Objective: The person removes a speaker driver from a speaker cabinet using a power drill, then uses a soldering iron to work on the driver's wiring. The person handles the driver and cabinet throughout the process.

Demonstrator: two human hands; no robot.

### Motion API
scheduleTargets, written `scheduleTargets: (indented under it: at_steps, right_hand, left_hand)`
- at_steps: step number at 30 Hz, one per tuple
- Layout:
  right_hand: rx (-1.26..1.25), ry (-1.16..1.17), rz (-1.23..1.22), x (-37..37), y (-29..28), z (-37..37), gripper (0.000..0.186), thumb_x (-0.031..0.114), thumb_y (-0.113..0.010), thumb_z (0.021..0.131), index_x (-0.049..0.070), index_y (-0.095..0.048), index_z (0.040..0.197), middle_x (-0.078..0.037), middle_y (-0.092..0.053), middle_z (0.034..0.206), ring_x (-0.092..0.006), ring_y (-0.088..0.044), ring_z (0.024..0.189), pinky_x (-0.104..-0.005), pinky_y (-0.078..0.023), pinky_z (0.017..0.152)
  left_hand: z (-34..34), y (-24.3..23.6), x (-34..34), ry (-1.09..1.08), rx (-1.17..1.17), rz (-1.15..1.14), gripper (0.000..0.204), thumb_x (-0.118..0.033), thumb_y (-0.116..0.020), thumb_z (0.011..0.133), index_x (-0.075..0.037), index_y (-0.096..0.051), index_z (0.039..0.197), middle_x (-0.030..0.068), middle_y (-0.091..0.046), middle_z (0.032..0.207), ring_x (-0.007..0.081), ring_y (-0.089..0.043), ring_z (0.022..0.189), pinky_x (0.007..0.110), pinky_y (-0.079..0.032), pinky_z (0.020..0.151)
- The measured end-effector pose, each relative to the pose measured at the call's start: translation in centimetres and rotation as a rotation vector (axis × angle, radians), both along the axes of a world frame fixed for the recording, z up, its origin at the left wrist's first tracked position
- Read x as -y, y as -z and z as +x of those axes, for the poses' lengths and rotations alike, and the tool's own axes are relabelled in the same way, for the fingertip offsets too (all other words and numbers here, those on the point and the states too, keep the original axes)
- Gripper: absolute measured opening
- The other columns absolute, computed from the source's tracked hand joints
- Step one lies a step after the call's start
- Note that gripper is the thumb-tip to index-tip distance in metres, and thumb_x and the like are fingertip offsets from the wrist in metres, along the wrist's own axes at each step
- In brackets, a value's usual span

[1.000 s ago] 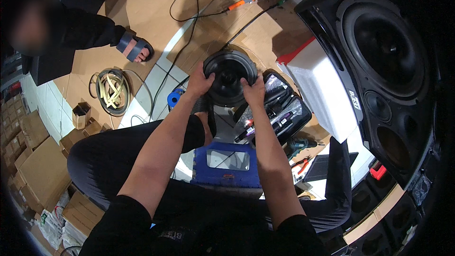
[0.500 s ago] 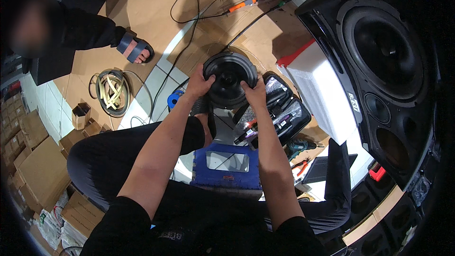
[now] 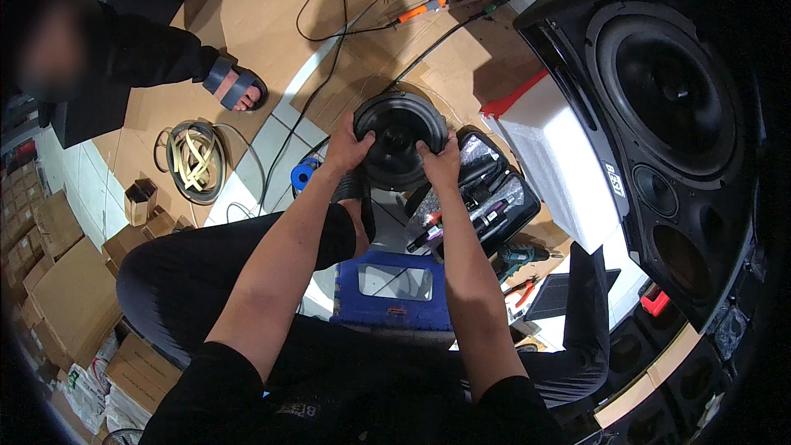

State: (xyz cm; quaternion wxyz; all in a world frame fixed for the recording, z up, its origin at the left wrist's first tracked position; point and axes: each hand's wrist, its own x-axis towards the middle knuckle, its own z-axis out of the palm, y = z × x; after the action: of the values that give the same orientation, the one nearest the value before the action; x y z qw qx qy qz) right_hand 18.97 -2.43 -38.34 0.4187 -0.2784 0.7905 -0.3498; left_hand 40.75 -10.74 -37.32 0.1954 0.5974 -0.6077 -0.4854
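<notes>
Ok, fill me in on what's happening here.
A seated person has a round black speaker driver between both hands, cone side up: the left grip on its left rim, the right grip on its right. An open black case of tools lies to the right, near a large black speaker cabinet. An orange-handled tool lies farther off, on cardboard. Another person's sandaled foot shows at upper left.
</notes>
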Motion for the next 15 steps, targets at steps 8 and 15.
scheduleTargets:
  at_steps: [8,15]
  right_hand:
    - [-0.046,0.04,0.039,0.3,-0.1,0.5,0.07,0.007,-0.082,0.082,-0.008,-0.046,0.14,-0.018,-0.07,0.119,-0.0236,-0.069,0.108,-0.0336,-0.052,0.097]
    - [0.177,0.122,-0.061,0.5,0.2,0.3,0.063,0.004,-0.084,0.079,-0.002,-0.053,0.134,-0.016,-0.072,0.115,-0.0226,-0.069,0.105,-0.0308,-0.051,0.093]
  left_hand:
    - [0.0,0.7,-0.2,-0.019,-0.014,-0.008,0.047,-0.022,-0.075,0.086,-0.003,-0.055,0.124,0.0271,-0.069,0.111,0.045,-0.067,0.108,0.048,-0.052,0.093]
    - [-0.1,0.8,-0.1,-0.057,-0.081,0.042,0.054,-0.025,-0.077,0.086,0.0,-0.056,0.129,0.0226,-0.072,0.113,0.0371,-0.071,0.104,0.044,-0.054,0.091]
